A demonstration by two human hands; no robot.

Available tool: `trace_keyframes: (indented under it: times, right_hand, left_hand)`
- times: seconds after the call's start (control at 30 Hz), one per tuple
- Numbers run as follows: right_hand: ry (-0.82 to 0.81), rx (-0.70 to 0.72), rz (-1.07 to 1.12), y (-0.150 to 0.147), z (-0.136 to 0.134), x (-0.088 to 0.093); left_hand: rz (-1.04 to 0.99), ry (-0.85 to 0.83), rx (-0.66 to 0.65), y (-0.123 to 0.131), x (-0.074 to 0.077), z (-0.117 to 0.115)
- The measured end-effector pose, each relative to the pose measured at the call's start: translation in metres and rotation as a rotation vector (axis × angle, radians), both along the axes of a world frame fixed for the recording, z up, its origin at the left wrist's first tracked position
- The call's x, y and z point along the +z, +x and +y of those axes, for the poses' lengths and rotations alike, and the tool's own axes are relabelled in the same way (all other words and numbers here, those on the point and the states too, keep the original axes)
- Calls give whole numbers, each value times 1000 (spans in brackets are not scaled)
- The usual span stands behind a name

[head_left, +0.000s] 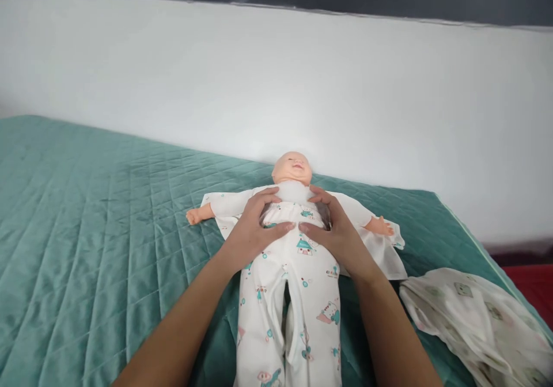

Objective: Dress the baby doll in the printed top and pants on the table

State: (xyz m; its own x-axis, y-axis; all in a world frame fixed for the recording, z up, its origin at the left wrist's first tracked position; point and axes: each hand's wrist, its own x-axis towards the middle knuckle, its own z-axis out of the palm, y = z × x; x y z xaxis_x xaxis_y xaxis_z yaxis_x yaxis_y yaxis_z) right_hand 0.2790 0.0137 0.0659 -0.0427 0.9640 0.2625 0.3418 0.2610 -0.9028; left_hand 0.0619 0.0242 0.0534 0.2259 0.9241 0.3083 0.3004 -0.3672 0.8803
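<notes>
A bald baby doll (292,169) lies on its back with its arms out to the sides. It wears white trousers (290,254) with a teal and pink print, pulled up high on its torso. A white printed shirt (367,205) is spread open under it, with the arms in the sleeves. My left hand (257,226) rests on the left side of the waistband, thumb and fingers apart. On the other side my right hand (334,228) mirrors it, fingers spread and curved over the torso. Both thumbs touch the trousers' front. The doll's feet are out of view.
A crumpled white cloth with a faded print (475,318) lies at the lower right. Everything rests on a teal quilted cover (108,231), which meets a white wall (259,82) behind the doll's head. Something red (529,289) shows past the right edge.
</notes>
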Motion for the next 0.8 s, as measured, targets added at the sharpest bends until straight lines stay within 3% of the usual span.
trace_keyframes:
  times: [0.1,0.2,0.33,0.53,0.7,0.8]
  right_hand:
    - [-110,65,-32,2,-1,4]
    - [-89,77,-92,1,-2,10]
    - [23,90,-211,-3,-6,15]
    - [293,46,-438,-8,-9,14]
    - [408,51,-505,-12,-11,11]
    - [488,-27,-525,-15,-14,7]
  left_hand:
    - [30,15,-1,1,3,-2]
    - [106,55,27,1,9,-4]
    - [191,161,44,2,13,-7]
    - [315,493,59,3,11,-10]
    - [359,463,86,2,6,-9]
    - [367,475,93,1,4,-8]
